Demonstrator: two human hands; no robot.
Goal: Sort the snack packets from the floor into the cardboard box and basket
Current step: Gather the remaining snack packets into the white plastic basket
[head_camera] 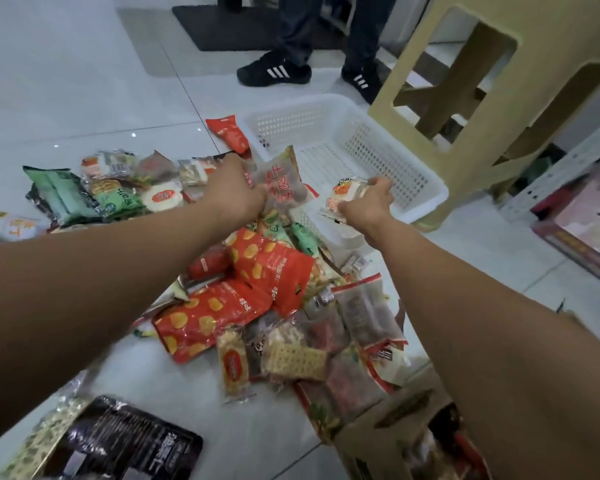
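Note:
My left hand [234, 192] grips a translucent brown snack packet with red characters [279, 183] and holds it up at the near-left edge of the white plastic basket [426, 197]. My right hand [369, 202] holds a small white-and-orange cracker packet [343, 195] over the basket's near rim. A heap of snack packets [257, 289] covers the white tiled floor below my arms, with large red packets in the middle. The cardboard box [388, 441] shows at the bottom right, partly hidden by my right forearm.
A beige plastic stool [482, 98] stands right behind the basket. A person's legs in black shoes [274, 69] stand at the far side. Green and white packets [70, 195] lie left. A black packet [125, 445] lies bottom left. Shelving stands at the right edge.

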